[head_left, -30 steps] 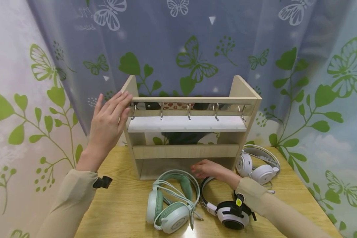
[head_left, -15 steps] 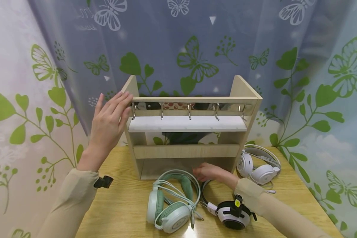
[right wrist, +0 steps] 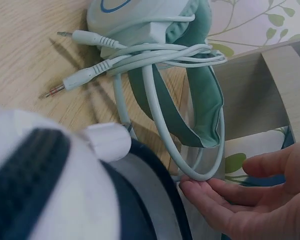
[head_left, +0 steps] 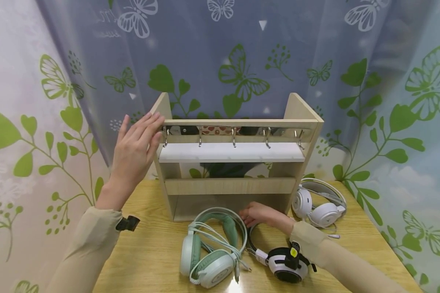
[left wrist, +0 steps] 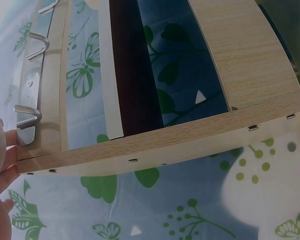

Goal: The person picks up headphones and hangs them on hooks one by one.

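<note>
At the upper left corner of the wooden rack (head_left: 229,186), my left hand (head_left: 133,148) rests with its fingers fairly straight. In the left wrist view, the fingers (left wrist: 9,162) lie at the end of the side panel, beside the hook strip (left wrist: 29,95). My right hand (head_left: 265,215) is low in front of the rack. Its fingertips touch the headband of the mint-green headset (right wrist: 162,112), with the thumb (right wrist: 265,164) held apart. That headset (head_left: 216,268) lies on the table, its cable bundled. Beneath my right forearm lies a black-and-white headset (head_left: 287,264).
A white headset (head_left: 324,213) lies right of the rack. Several metal hooks (head_left: 234,137) hang below the rack's top rail, above a white shelf (head_left: 231,152). Patterned curtains (head_left: 242,53) stand behind and at both sides of the wooden table (head_left: 143,244).
My right hand has moved slightly right and down, its fingers now at the mint-green headset's band. The left hand stays on the rack's corner.
</note>
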### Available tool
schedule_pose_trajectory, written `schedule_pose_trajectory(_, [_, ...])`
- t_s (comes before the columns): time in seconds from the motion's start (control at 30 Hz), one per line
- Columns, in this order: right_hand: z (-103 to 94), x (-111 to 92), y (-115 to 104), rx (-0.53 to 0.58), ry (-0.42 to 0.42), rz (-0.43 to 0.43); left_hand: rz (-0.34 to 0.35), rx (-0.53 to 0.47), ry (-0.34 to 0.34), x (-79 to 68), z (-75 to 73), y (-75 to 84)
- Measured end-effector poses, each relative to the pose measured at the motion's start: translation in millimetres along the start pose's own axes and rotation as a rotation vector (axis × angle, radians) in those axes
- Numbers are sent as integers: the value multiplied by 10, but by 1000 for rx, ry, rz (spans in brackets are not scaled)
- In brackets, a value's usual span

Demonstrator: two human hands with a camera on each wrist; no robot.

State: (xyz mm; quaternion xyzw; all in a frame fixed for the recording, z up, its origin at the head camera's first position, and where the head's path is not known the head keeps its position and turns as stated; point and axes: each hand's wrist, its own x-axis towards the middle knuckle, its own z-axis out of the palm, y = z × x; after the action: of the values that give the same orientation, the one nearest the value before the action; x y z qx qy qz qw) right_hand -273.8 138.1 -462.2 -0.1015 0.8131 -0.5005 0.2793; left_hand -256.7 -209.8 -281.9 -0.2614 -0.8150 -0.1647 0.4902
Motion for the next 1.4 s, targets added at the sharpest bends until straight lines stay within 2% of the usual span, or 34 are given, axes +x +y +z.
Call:
schedule_pose_trajectory(0.23, [-19, -54, -75, 32, -30, -32, -4, 3, 4, -6, -4, -5])
schedule_pose_trajectory(0.43, [-50, -60, -75, 113, -46, -52, -10, 9, -2, -12, -10, -15])
schedule_pose_trajectory(0.73, [-80, -51, -52, 187, -65, -27, -16, 14, -11, -12, -21, -17])
schedule_pose_trajectory(1.13, [-71, -78, -57, 147, -91, -5, -14, 2, -9, -11, -7, 5])
schedule_pose_trajectory(1.4, [-69, -95, -72, 128, -81, -23, -12, -4, -1, -8, 3, 5])
